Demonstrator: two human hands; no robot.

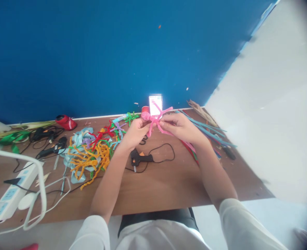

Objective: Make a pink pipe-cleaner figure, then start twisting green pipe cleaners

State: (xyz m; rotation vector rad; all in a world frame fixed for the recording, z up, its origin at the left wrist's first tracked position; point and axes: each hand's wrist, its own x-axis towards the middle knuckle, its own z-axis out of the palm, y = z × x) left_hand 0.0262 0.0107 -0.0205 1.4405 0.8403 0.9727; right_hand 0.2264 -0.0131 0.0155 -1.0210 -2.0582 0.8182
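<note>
Both hands hold up a pink pipe-cleaner figure (155,119) with several thin arms spreading out, over the back of the table. My left hand (136,133) is closed on its left part, near the thicker wound end. With fingers pinched, my right hand (180,128) grips the figure from the right side. Behind it a lit phone (155,101) stands upright against the blue wall, next to a red round item (145,109). On the table below lies a black glue gun (141,158) with its cord looped to the right.
To the left lies a pile of orange pipe cleaners (91,159) with light-blue ribbon (77,175). A white power strip (15,191), a white curved frame (42,184) and black cords fill the left side. Loose blue pipe cleaners (207,129) lie at right, by the white wall (273,104).
</note>
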